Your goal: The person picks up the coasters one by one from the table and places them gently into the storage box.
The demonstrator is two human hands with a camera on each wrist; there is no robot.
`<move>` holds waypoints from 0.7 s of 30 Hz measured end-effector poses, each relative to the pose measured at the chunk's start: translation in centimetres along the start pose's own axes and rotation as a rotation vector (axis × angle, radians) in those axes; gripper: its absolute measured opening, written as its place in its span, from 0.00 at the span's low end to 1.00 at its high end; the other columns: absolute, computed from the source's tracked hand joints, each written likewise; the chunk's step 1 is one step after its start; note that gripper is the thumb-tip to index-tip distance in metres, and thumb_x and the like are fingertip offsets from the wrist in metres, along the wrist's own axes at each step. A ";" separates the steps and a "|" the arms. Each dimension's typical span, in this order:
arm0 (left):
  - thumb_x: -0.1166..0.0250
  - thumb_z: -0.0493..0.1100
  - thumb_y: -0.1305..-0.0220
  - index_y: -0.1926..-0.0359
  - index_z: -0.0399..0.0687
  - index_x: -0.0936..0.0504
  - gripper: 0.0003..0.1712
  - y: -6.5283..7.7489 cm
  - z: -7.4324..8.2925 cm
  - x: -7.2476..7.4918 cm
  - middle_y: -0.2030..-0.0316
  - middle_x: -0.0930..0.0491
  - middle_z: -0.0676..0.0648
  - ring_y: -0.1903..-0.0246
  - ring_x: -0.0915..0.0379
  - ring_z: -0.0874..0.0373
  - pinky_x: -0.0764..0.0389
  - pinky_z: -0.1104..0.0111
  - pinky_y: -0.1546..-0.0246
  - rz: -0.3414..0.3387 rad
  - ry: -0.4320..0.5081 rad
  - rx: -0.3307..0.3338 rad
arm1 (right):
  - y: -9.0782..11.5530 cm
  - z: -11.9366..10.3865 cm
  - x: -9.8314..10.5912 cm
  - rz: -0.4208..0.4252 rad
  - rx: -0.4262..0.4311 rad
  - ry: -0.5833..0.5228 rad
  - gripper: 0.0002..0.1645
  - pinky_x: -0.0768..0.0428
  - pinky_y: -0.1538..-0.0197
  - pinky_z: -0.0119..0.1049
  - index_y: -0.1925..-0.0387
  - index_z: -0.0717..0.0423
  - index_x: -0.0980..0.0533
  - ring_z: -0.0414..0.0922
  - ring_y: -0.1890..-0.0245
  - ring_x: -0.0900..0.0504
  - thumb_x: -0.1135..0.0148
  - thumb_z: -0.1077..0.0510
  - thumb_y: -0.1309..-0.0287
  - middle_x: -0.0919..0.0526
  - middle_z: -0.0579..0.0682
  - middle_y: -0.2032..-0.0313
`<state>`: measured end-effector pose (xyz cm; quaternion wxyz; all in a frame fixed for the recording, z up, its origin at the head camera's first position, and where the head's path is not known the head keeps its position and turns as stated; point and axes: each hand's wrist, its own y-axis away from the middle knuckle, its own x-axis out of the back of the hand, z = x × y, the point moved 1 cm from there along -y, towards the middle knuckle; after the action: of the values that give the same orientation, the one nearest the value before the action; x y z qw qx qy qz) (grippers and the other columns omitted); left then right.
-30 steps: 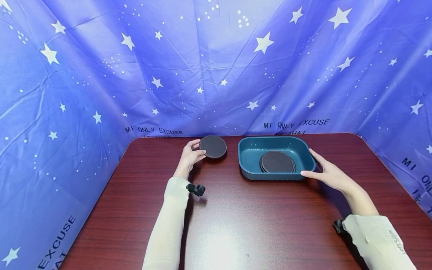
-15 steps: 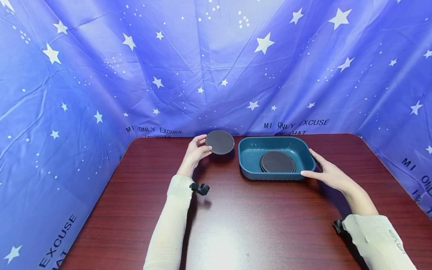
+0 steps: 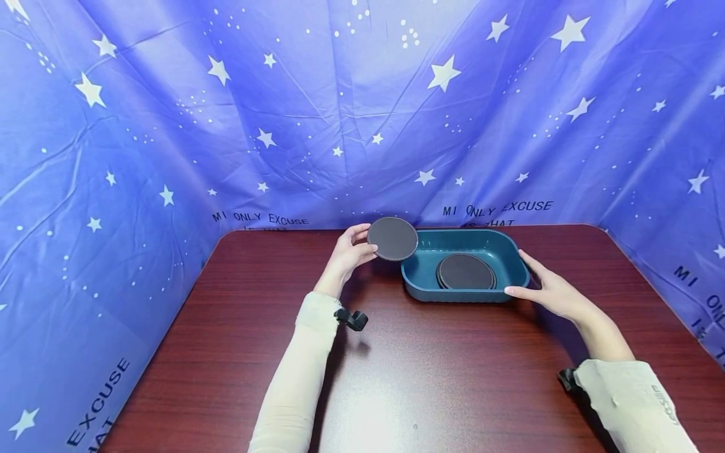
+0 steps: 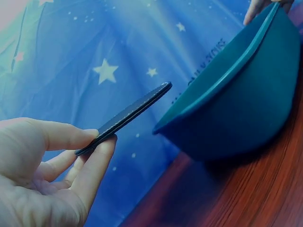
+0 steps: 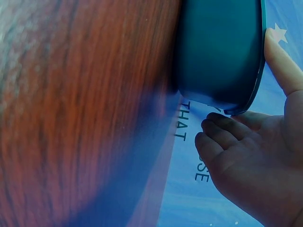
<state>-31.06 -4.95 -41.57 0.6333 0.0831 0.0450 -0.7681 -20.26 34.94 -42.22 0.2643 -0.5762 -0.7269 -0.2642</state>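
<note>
My left hand [image 3: 348, 255] pinches a round dark coaster [image 3: 393, 239] with a stitched edge, thumb on top and fingers beneath in the left wrist view. The coaster is raised above the table, its right edge overlapping the left end of a teal rectangular basin [image 3: 421, 294] in the head view. Inside the basin lies a small stack of similar coasters [image 3: 467, 272]. My right hand [image 3: 557, 294] touches the basin's right end, thumb and index finger straight against its rim. In the right wrist view its other fingers [image 5: 220, 139] hang loosely beside the wall.
Basin and arms are over a dark red wood-grain table [image 3: 226, 352]. A blue star-patterned curtain [image 3: 340, 113] hangs behind its back edge and along both sides. Black camera mounts [image 3: 352, 319] stick out from the wrists.
My left hand has lifted the coaster and carried it rightward, from beside the basin to its left rim. The right hand and the basin have stayed put.
</note>
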 end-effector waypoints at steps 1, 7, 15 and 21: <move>0.37 0.22 0.42 0.36 0.38 0.29 0.33 0.0 0.0 -0.3 0.45 0.26 0.39 0.64 0.20 0.56 0.12 0.62 0.53 -0.008 0.003 -0.002 | 0.0 0.0 0.0 0.000 0.001 -0.001 0.60 0.44 0.34 0.75 0.21 0.58 0.65 0.74 0.27 0.51 0.35 0.48 0.37 0.55 0.73 0.24; 0.38 0.21 0.41 0.32 0.39 0.32 0.35 0.2 0.1 -2.1 0.40 0.27 0.37 0.64 0.21 0.59 0.12 0.63 0.54 -0.034 -0.008 0.044 | 0.0 0.1 0.0 0.001 -0.001 0.000 0.60 0.44 0.34 0.76 0.21 0.58 0.66 0.74 0.28 0.51 0.35 0.48 0.36 0.55 0.74 0.25; 0.40 0.21 0.41 0.32 0.38 0.32 0.35 0.5 -0.2 -4.4 0.41 0.28 0.37 0.65 0.22 0.60 0.12 0.68 0.59 -0.087 -0.032 0.065 | 0.1 0.0 0.1 0.004 -0.007 0.003 0.61 0.45 0.34 0.76 0.21 0.59 0.65 0.75 0.28 0.51 0.35 0.46 0.37 0.55 0.74 0.25; 0.39 0.21 0.41 0.33 0.37 0.32 0.35 0.6 -0.6 -6.0 0.40 0.28 0.36 0.63 0.23 0.61 0.12 0.65 0.56 -0.127 -0.067 0.058 | 0.1 0.0 0.0 0.003 -0.002 -0.004 0.61 0.45 0.34 0.76 0.21 0.58 0.66 0.75 0.28 0.51 0.35 0.46 0.37 0.55 0.74 0.25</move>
<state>-29.27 0.86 -41.05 0.5819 0.0724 0.0066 -0.8100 -20.16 34.97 -42.22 0.2626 -0.5780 -0.7263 -0.2635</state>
